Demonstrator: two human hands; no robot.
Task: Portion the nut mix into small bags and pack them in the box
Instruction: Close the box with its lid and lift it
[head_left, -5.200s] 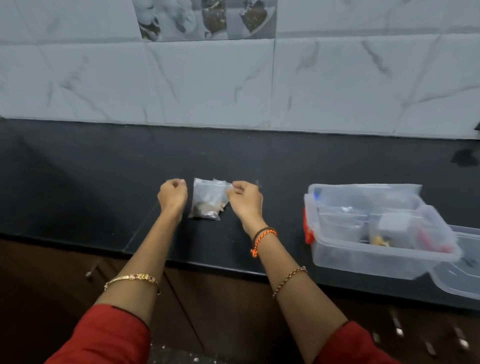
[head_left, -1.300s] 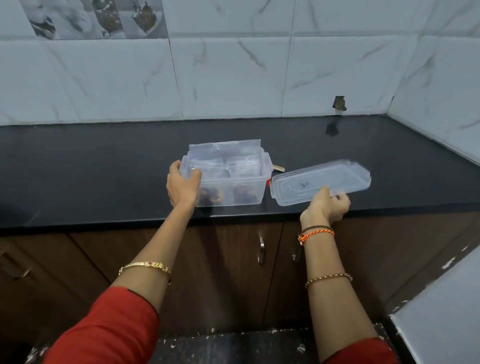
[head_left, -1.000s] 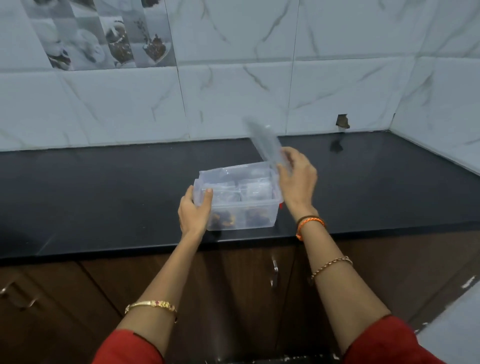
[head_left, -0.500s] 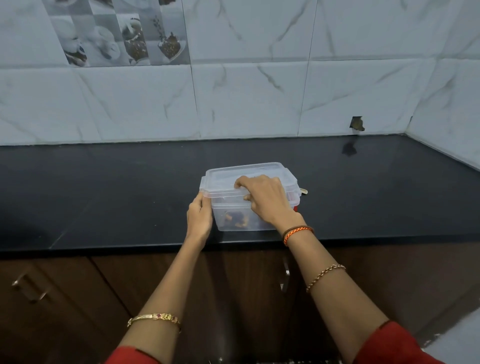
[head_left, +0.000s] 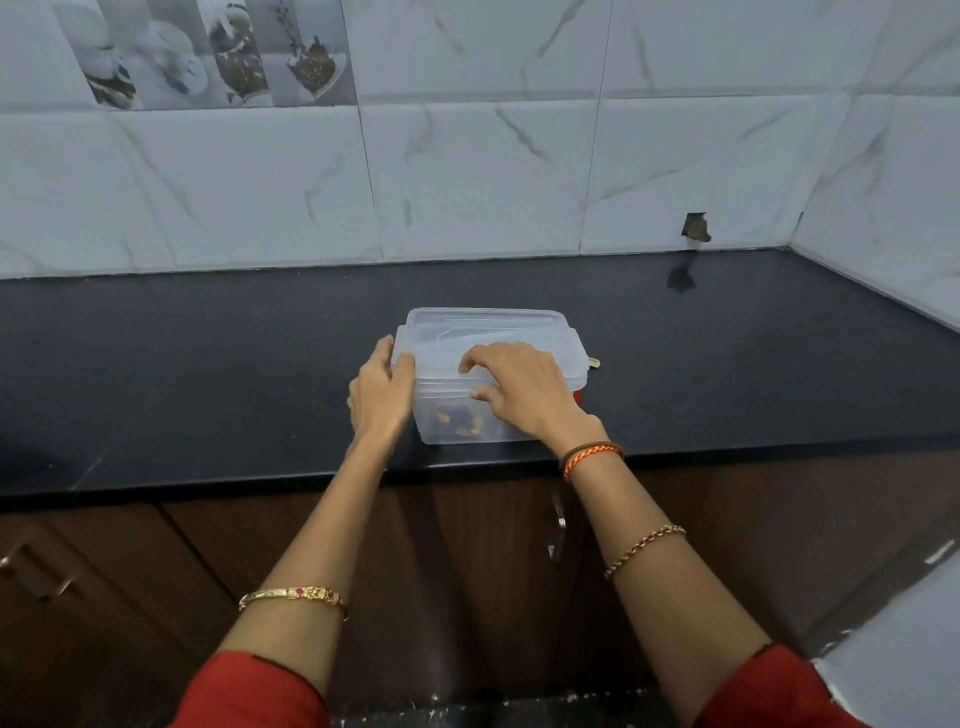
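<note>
While the lid (head_left: 483, 332) was off and in the right hand a second ago, it now sits on the box (head_left: 467, 410), same as half a second back. Right hand (head_left: 524, 389) rests on top of the lid, fingers curled and spread, thumb down against the front edge; it presses rather than grips. Left hand (head_left: 382, 397) is flat against the box's left end, fingers straight, thumb hooked at the lid corner. Box stands on the black bench (head_left: 208, 374) near its front edge, roughly centre of view; brown nut pieces show through the clear front wall, bags inside too blurred to count. Red clip (head_left: 577, 397) shows at the box's right end. White marble-look tiles (head_left: 467, 171) cover the back wall and right side wall, with a picture tile strip (head_left: 208, 52) top left and a small hole (head_left: 695, 227) in the tiling. Brown cabinet doors (head_left: 156, 571) below the bench.
</note>
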